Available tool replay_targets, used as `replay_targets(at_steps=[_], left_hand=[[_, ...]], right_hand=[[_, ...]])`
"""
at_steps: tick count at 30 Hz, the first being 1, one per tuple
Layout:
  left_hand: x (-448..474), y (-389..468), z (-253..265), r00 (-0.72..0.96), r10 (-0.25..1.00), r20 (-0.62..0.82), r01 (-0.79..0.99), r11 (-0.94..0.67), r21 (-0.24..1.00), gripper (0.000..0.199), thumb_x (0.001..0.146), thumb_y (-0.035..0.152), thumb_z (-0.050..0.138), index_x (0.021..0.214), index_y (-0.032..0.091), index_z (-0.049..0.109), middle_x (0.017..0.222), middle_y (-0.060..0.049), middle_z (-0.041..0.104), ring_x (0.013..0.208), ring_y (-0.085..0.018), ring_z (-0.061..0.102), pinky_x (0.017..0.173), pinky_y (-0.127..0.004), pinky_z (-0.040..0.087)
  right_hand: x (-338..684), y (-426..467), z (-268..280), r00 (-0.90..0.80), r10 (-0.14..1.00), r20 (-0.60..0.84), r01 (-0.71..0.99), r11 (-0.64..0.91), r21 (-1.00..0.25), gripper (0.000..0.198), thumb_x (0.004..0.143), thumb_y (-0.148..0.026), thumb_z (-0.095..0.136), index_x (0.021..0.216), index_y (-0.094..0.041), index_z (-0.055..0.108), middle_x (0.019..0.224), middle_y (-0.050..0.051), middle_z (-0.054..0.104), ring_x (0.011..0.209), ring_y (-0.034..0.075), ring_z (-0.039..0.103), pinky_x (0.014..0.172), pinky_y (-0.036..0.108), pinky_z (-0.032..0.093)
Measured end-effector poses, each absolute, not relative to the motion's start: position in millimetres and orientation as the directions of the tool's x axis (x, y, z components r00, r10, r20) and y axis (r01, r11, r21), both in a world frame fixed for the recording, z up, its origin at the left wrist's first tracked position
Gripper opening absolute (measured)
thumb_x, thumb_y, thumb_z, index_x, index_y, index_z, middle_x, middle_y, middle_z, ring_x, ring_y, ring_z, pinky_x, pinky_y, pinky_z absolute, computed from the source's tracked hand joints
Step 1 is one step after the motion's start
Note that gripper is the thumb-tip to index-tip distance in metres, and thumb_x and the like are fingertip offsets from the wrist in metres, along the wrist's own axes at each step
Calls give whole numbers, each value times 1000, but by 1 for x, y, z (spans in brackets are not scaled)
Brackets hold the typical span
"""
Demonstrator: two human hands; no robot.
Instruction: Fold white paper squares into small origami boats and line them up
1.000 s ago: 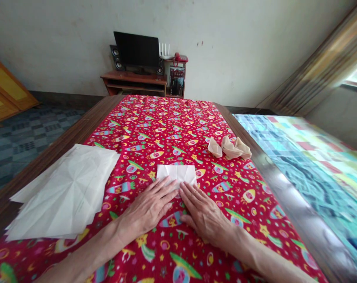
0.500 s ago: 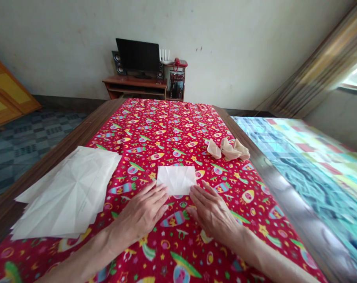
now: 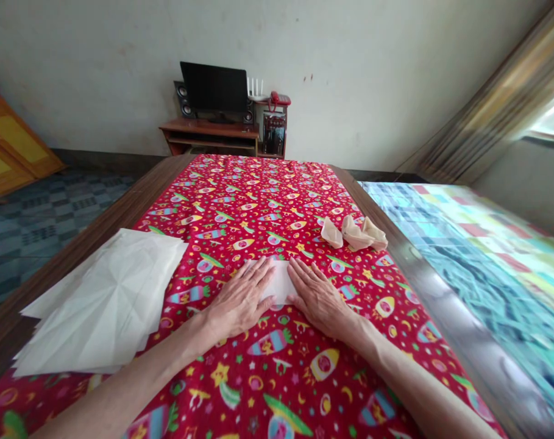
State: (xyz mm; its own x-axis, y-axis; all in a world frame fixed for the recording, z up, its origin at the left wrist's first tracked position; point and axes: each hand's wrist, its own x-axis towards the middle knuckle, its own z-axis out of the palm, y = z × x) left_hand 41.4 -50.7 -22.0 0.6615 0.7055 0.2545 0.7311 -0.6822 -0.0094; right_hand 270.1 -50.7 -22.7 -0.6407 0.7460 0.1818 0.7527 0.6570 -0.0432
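A small folded sheet of white paper (image 3: 281, 284) lies flat on the red patterned cloth (image 3: 277, 360) in front of me. My left hand (image 3: 244, 297) rests flat over its left part, fingers stretched forward. Over the right part lies my right hand (image 3: 319, 297), also flat with fingers extended. Only the middle of the paper shows between them; its two sides are hidden under the hands. To the left is a stack of creased white paper sheets (image 3: 107, 305). Several folded paper shapes (image 3: 356, 234) stand in a cluster at the right.
The cloth covers a dark wooden table (image 3: 121, 207). Beyond it, a desk (image 3: 208, 128) holds a black monitor (image 3: 215, 88), speakers and a red telephone (image 3: 280, 99). On the right is a bed with a colourful cover (image 3: 459, 244).
Both hands have moved forward from the paper's lower corners onto its surface. They now cover its left and right parts. The stack and the folded shapes have stayed in place.
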Motion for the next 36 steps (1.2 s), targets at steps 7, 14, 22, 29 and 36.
replay_targets(at_steps=[7, 14, 22, 29, 36], left_hand=[[11, -56, -23, 621, 743, 251, 774, -632, -45, 55, 96, 36, 33, 144, 11, 29, 152, -11, 26, 141, -22, 21, 116, -41, 21], [10, -59, -23, 581, 768, 269, 793, -609, 24, 48, 95, 29, 34, 140, 12, 37, 148, -12, 35, 139, -23, 29, 113, -44, 28], [3, -51, -16, 584, 755, 299, 750, -642, 158, 39, 96, 23, 33, 129, 12, 50, 138, -12, 49, 132, -20, 41, 108, -39, 38], [-8, -53, -17, 687, 684, 245, 654, -729, 202, 53, 87, 28, 53, 139, 20, 41, 145, -9, 41, 138, -27, 29, 110, -47, 35], [-7, -41, -23, 624, 682, 382, 645, -725, 241, 48, 87, 17, 48, 135, 19, 47, 142, -10, 45, 136, -26, 34, 108, -48, 36]], right_hand=[[280, -57, -24, -573, 792, 212, 808, 589, -16, 52, 96, -33, 40, 140, -7, 37, 148, 17, 33, 137, 27, 29, 110, 49, 30], [237, -82, -11, -673, 640, 371, 705, 706, 61, 33, 92, -27, 51, 121, -11, 52, 129, 19, 55, 114, 28, 53, 91, 44, 45], [203, -78, 4, -789, 559, 257, 612, 755, 237, 18, 87, -4, 44, 99, -10, 57, 103, 17, 62, 94, 26, 55, 73, 39, 45], [217, -73, -4, -740, 604, 295, 660, 737, 147, 15, 88, -9, 45, 90, -14, 59, 91, 10, 66, 83, 21, 61, 69, 33, 46], [237, -71, 0, -631, 524, 571, 543, 825, -157, 24, 95, -16, 39, 103, -18, 62, 109, 7, 69, 104, 15, 63, 86, 30, 47]])
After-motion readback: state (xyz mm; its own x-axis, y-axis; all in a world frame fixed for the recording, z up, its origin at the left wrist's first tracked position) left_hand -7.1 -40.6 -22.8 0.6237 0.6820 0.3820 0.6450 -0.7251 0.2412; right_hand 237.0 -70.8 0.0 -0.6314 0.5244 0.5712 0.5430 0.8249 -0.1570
